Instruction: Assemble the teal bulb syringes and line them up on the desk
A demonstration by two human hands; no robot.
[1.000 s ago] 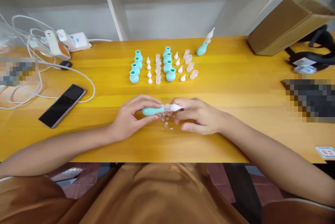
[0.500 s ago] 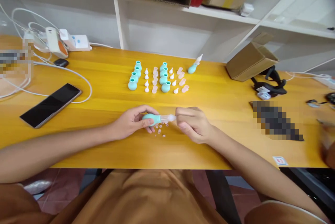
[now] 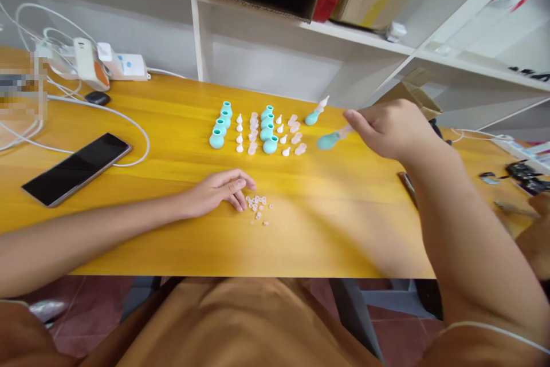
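My right hand (image 3: 389, 128) is raised over the yellow table (image 3: 172, 143) and grips an assembled teal bulb with a clear tip (image 3: 330, 139) by the tip end. It hangs near another assembled bulb (image 3: 314, 114) lying further back. My left hand (image 3: 219, 189) rests on the table, fingers loosely apart and holding nothing, beside a small pile of tiny pink parts (image 3: 258, 205). Behind them stand rows of teal bulbs (image 3: 217, 139), white tips (image 3: 239, 137) and pink caps (image 3: 253, 135).
A black phone (image 3: 75, 168) lies at the left, ringed by white cables (image 3: 129, 126) leading to a power strip (image 3: 120, 63). A cardboard box (image 3: 415, 95) and black items (image 3: 526, 175) sit at the right. Shelves (image 3: 301, 23) rise behind.
My left hand let go of the assembled bulb. My right hand carried it up and to the right, toward the other assembled one. The camera tilted up.
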